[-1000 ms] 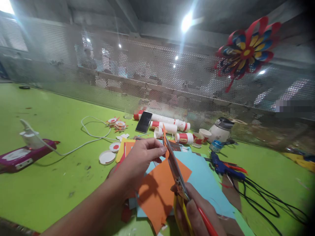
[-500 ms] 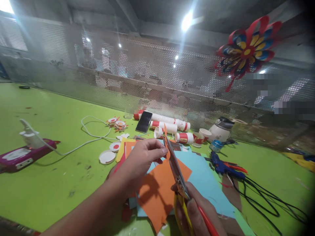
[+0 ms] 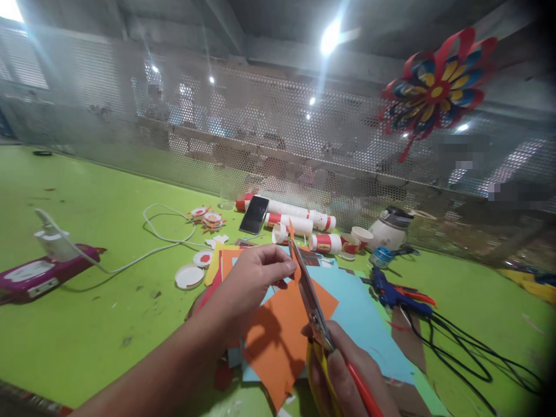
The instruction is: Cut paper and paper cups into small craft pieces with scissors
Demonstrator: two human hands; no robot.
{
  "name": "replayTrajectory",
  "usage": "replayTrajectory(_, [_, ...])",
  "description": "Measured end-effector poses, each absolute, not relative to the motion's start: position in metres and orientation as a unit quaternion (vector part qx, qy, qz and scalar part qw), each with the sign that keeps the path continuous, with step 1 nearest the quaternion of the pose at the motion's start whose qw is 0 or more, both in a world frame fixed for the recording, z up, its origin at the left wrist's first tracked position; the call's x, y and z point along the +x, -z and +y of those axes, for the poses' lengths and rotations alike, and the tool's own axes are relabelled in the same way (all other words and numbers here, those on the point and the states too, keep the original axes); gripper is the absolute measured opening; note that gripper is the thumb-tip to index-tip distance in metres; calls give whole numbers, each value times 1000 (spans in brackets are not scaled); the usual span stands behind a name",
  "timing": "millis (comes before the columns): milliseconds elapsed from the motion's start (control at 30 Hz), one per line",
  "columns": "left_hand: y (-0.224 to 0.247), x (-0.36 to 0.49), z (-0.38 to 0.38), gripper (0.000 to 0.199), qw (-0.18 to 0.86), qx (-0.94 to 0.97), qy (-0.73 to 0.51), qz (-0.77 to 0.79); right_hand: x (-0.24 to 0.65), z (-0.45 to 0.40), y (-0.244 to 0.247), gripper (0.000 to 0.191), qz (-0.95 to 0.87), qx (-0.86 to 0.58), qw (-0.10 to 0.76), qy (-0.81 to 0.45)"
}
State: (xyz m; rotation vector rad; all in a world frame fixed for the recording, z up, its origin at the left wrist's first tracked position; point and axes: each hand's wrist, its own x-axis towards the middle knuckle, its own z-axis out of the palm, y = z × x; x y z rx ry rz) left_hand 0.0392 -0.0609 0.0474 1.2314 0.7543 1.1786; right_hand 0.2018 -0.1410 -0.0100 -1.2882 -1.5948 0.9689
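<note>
Between the fingertips of my left hand (image 3: 264, 269) is a small piece of orange paper (image 3: 297, 273), held upright. My right hand (image 3: 347, 370) is wrapped round the handles of a pair of scissors (image 3: 313, 307), one handle yellow and one red. The blades point away from me and lie against the small orange piece; whether they cut into it I cannot tell. Below both hands lies a larger sheet of orange paper (image 3: 278, 341), on top of light blue paper (image 3: 369, 330).
Paper cups (image 3: 325, 244), a phone (image 3: 254, 215) and a kettle (image 3: 388, 227) stand or lie along the back. To the right is a blue glue gun (image 3: 395, 295) with black cords. On the left are a purple power strip (image 3: 47, 275) and a white cable. A perforated screen (image 3: 260, 133) borders the table.
Very little differs. The scissor handles have shifted slightly in my right hand, while my left hand keeps its place with the orange piece.
</note>
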Motion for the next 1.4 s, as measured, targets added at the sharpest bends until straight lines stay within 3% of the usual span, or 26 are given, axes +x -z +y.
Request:
replayTrajectory(300, [-40, 38, -57, 12, 589, 529, -521, 319, 207, -136, 16, 69, -646, -509, 409, -396])
replayTrajectory(533, [-37, 39, -56, 12, 595, 510, -542, 302, 211, -134, -3, 51, -666, -540, 403, -321])
replayTrajectory(767, [-38, 42, -54, 14, 610, 489, -550, 295, 245, -91, -5, 40, -733, -627, 225, -139])
replayTrajectory(1067, [-29, 48, -56, 13, 631, 525, -502, 273, 262, -69, 23, 23, -712, -684, 144, -69])
replayTrajectory(1200, [-26, 52, -56, 13, 622, 534, -498, 284, 264, -73, 14, 16, -721, -669, 164, -75])
replayTrajectory(1300, [-23, 55, -57, 14, 607, 561, -485, 285, 261, -79, -1, 25, -717, -648, 236, -102])
replayTrajectory(1400, [-22, 58, -59, 14, 583, 590, -480, 285, 253, -86, -14, 31, -718, -584, 313, -214])
